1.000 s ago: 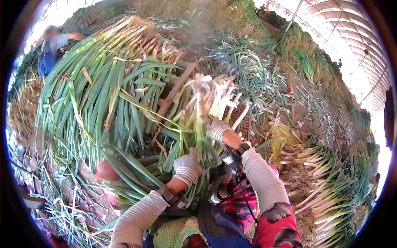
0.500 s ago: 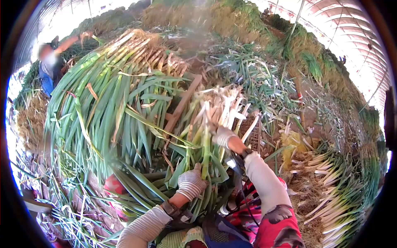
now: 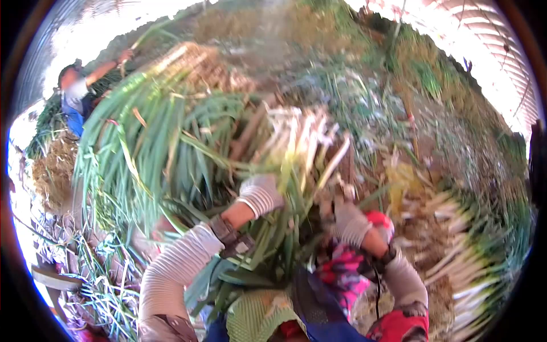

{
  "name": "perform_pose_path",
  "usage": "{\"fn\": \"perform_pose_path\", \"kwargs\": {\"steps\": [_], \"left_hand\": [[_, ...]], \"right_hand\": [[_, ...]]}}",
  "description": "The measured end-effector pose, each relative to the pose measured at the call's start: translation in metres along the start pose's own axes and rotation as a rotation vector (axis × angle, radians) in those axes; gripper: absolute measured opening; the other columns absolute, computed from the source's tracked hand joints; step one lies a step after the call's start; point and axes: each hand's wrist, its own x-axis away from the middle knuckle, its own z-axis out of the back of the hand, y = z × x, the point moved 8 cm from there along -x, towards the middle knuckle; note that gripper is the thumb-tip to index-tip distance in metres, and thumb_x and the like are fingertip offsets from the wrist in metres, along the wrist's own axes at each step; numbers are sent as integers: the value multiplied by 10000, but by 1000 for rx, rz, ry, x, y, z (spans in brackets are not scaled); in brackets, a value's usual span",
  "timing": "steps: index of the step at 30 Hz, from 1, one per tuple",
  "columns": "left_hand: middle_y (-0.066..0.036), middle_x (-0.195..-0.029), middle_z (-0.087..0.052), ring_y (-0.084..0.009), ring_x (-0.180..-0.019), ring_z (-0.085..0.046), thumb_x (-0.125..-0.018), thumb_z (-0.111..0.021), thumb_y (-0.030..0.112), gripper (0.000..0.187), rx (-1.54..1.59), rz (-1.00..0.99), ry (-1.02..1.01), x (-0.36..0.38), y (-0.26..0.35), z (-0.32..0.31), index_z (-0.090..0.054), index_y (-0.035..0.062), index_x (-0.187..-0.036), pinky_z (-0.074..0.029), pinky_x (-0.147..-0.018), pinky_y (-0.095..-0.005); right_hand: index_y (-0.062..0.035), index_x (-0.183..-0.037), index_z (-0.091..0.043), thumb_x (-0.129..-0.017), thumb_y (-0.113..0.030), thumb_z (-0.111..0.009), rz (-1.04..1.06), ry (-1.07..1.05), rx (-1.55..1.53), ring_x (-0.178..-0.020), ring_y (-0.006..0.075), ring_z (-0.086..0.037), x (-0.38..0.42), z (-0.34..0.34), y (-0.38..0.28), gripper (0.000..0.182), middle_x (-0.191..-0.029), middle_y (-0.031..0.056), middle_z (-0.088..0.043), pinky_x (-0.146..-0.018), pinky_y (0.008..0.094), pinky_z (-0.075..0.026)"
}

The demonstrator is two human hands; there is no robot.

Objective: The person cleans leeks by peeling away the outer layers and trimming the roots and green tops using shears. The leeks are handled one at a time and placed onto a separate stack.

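Long green onions with white stems and broad green leaves (image 3: 290,154) lie in a pile in front of me. My left hand (image 3: 261,195), in a striped glove, is over the leafy part of this pile. Its fingers look curled around green onion stalks, partly hidden by the leaves. Beside the pile to the right, my right hand (image 3: 348,222) is low, close to my patterned trouser leg (image 3: 345,271). Motion blurs its fingertips, and whether they hold anything does not show.
A large heap of untrimmed green onions (image 3: 154,137) rises at left. Cleaned onions (image 3: 464,251) lie in a row at right, by a yellow bag (image 3: 403,182). Leaf scraps (image 3: 364,108) litter the ground. Another person (image 3: 77,100) works at far left.
My left hand has moved up and away from me along the onions. My right hand has left the white stems and come down to the right. The other person's arm has shifted.
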Motion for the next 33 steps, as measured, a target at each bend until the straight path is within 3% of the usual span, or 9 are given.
{"fn": "perform_pose_path", "kwargs": {"steps": [2, 5, 6, 9, 10, 21, 26, 30, 33], "left_hand": [[-204, -864, -649, -358, -847, -631, -635, -721, 301, 482, 10, 0, 43, 11, 9, -20, -580, 31, -1009, -499, -766, -430], [-209, -872, -649, -357, -859, -633, -672, -689, 265, 479, -5, 149, -70, 16, -1, -74, -551, 32, -1067, -500, -774, -429], [-207, -877, -651, -355, -867, -635, -694, -665, 250, 469, -6, 164, -73, 18, 1, -78, -535, 35, -1090, -502, -773, -431], [-200, -880, -655, -350, -868, -638, -703, -649, 235, 451, -34, 143, -69, 21, 10, -75, -534, 33, -1090, -504, -773, -428], [-193, -883, -657, -348, -867, -638, -697, -662, 246, 472, -49, 151, -88, 21, 10, -73, -532, 42, -1103, -504, -777, -427], [-207, -894, -652, -354, -873, -632, -670, -699, 304, 537, -13, 161, -85, 17, -1, -77, -529, 52, -1113, -500, -786, -432], [-212, -907, -647, -370, -878, -621, -659, -707, 355, 532, 85, 96, -7, 18, 0, -63, -565, 32, -1058, -494, -789, -432], [-212, -910, -647, -367, -882, -621, -649, -711, 333, 544, 45, 111, 17, 9, -16, -58, -575, 47, -1091, -492, -798, -431], [-214, -912, -648, -362, -884, -623, -640, -718, 327, 553, 81, 154, 24, 7, -23, -50, -576, 45, -1094, -497, -795, -422]], "right_hand": [[96, -1001, -404, -727, -271, -638, -131, 9, -18, -767, 454, -605, 14, 19, 4, 514, -761, 310, -594, -692, 487, -492], [96, -989, -407, -718, -257, -629, -43, -242, -128, -775, 450, -608, 44, -22, -12, 497, -768, 316, -592, -694, 490, -490], [133, -1052, -398, -707, -337, -681, -102, -301, -89, -821, 441, -604, 45, -35, -5, 648, -808, 318, -589, -700, 447, -495], [122, -1036, -412, -702, -315, -671, -241, -162, -130, -837, 444, -600, 41, -31, 14, 608, -813, 320, -588, -722, 456, -489], [115, -1037, -408, -702, -309, -668, -135, -130, -154, -827, 450, -599, 40, -35, 10, 600, -813, 323, -587, -715, 460, -491], [80, -1023, -399, -710, -287, -674, -198, -241, -187, -813, 452, -599, 32, -42, -18, 555, -802, 301, -593, -711, 465, -488], [88, -1013, -438, -706, -171, -586, -277, -84, -206, -843, 458, -596, -6, -32, -4, 428, -848, 333, -591, -763, 468, -483], [84, -1020, -421, -703, -291, -667, -249, -4, -269, -833, 465, -586, -21, -35, -1, 549, -838, 303, -592, -736, 459, -484], [90, -1021, -417, -689, -308, -686, -156, -150, -207, -840, 459, -586, 16, -62, -19, 585, -850, 300, -584, -747, 453, -484]]}}
